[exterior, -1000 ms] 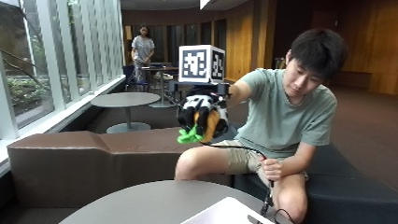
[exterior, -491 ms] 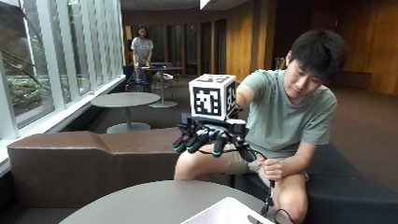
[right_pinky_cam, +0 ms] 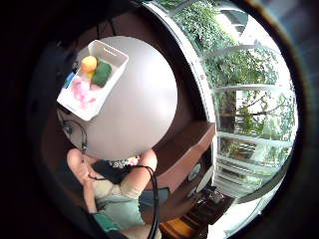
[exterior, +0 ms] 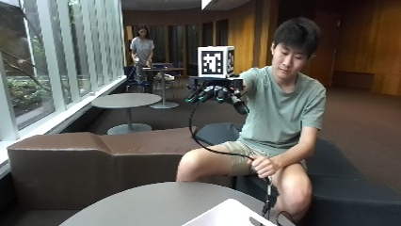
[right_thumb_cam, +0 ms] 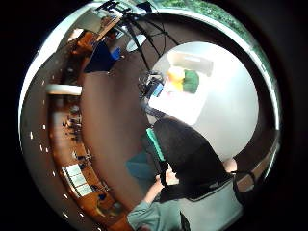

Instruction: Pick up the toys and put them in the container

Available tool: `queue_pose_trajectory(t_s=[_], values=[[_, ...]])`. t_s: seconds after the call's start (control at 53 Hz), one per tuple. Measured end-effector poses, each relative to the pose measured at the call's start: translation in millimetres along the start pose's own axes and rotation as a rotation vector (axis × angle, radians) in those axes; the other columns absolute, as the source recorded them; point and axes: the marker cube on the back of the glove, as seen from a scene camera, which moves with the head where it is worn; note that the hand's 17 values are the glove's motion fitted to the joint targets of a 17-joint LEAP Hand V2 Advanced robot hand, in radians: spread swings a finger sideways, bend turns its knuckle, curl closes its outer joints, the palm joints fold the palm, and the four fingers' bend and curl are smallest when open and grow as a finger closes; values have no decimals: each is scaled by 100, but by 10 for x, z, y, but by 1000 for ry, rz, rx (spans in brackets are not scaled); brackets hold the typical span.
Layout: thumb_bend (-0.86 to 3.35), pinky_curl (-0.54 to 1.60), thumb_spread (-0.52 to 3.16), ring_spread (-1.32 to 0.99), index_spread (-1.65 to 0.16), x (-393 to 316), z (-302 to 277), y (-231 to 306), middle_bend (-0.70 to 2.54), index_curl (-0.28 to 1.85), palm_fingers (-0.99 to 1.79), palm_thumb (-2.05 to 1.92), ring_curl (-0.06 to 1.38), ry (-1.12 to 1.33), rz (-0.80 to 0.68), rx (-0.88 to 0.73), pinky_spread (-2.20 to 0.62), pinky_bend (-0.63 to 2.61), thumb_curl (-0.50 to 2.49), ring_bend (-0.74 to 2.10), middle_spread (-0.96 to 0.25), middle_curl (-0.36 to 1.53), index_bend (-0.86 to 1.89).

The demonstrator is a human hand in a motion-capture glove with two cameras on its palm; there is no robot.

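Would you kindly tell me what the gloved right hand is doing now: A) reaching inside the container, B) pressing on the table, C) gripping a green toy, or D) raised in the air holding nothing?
D: the outside view shows the right hand raised with fingers spread and empty, while the toys lie in the container.

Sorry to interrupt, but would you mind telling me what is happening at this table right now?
A seated person holds the black-gloved right hand raised high above the round grey table, fingers spread and holding nothing. The white rectangular plastic container sits near the table's edge and already holds a yellow-orange round toy, a dark green toy and a pink toy. No toys show on the bare tabletop.
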Motion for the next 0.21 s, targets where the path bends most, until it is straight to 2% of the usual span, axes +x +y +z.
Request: queue_pose_trajectory(t_s=[0.151, 0.208], values=[[-4, 29, 125, 2, -26, 169, -15, 360, 11, 23, -25, -6, 32, -32, -155, 75, 2, 70, 33, 24, -2, 26, 10], [-4, 29, 128, 1, -27, 183, -3, 414, 13, 23, -22, -6, 32, -43, -137, 76, 2, 68, 31, 23, -4, 26, 11]])
